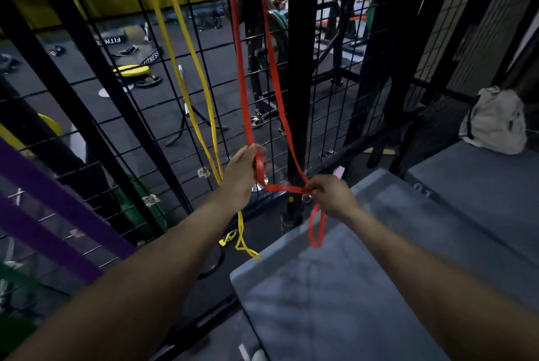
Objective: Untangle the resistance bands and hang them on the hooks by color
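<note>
Left hand (243,168) and right hand (326,194) both grip the red band (243,74) — hanging.

Wire grid panel (163,92) carrying hanging yellow band (186,69) and red band (242,69); grey padded box (335,287) bearing a white bag (495,121) at its far right corner.

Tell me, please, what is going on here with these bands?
A person is working on the red band, which hangs down in front of the wire grid. The left hand grips one strand and the right hand pinches the crossing near its lower end, where a small loop dangles below. It looks twisted there. The yellow band hangs free beside it, and a purple band stretches across at the left.
</note>
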### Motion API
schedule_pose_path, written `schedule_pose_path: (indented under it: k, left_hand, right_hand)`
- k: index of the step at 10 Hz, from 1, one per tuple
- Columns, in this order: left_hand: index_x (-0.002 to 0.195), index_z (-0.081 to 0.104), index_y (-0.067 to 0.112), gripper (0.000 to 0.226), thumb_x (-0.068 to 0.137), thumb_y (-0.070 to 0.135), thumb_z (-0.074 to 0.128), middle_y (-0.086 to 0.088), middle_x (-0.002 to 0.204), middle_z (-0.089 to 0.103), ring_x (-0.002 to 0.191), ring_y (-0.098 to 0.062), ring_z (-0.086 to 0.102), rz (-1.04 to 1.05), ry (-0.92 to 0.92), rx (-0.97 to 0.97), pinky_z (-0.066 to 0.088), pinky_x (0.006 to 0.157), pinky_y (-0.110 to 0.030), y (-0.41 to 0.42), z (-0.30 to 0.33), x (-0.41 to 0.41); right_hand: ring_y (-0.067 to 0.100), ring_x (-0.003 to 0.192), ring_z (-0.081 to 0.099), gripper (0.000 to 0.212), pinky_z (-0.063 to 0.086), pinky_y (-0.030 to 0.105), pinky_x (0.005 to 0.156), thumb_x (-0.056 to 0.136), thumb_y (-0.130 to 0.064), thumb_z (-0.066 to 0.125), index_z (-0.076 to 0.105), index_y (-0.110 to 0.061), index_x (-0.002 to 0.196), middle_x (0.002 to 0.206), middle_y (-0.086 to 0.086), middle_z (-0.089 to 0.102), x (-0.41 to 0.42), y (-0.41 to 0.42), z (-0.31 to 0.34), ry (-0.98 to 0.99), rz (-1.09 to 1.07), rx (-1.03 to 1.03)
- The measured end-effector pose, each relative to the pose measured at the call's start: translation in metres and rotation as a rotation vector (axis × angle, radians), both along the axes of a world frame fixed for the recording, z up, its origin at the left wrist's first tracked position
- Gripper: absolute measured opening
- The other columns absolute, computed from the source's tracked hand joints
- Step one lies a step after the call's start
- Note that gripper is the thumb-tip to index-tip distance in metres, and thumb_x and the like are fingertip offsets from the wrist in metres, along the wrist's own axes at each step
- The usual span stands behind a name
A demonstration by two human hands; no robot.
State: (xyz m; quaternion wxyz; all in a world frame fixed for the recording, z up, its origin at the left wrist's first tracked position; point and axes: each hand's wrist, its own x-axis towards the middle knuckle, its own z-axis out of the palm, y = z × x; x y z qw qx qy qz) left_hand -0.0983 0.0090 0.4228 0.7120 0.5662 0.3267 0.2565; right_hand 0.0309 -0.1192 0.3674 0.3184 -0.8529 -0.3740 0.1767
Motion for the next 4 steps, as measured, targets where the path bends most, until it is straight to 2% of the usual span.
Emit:
schedule_pose_path:
  k: [1,2,3,4]
  left_hand:
    - [0.088,0.061,0.016,0.047,0.099,0.046,0.026,0.001,0.079,0.057,0.077,-0.013,0.057,-0.086,0.050,0.109,0.041,0.090,-0.033,-0.004,-0.011,-0.001]
    - [0.129,0.050,0.017,0.053,0.098,0.050,0.023,-0.001,0.135,0.051,0.126,-0.019,0.045,-0.197,0.217,0.272,0.025,0.102,-0.030,-0.010,-0.018,-0.003]
    - [0.149,0.018,0.017,0.058,0.100,0.041,0.033,-0.002,0.156,0.014,0.142,-0.022,0.023,-0.233,0.369,0.294,0.022,0.104,-0.028,-0.004,-0.028,-0.001]
    - [0.149,0.015,0.017,0.061,0.098,0.038,0.041,-0.004,0.156,0.013,0.142,-0.025,0.022,-0.224,0.472,0.380,0.025,0.113,-0.040,-0.004,-0.029,-0.007]
  right_hand:
    - [0.029,0.103,0.061,0.026,0.048,0.034,0.088,0.084,-0.005,0.055,0.070,-0.016,0.103,0.107,0.010,0.068,-0.003,0.003,-0.013,0.027,0.074,-0.049]
    - [0.026,0.112,0.060,0.037,0.046,0.039,0.098,0.085,-0.002,0.053,0.065,-0.016,0.116,0.119,0.009,0.066,0.000,0.007,-0.019,0.073,0.100,-0.062]
    - [0.024,0.115,0.058,0.038,0.045,0.032,0.098,0.086,0.001,0.054,0.060,-0.011,0.122,0.123,0.009,0.063,0.003,0.009,-0.022,0.112,0.094,-0.038]
    - [0.026,0.118,0.056,0.039,0.044,0.036,0.102,0.087,0.000,0.056,0.057,-0.007,0.125,0.125,0.011,0.061,0.007,0.010,-0.026,0.191,0.052,0.014]
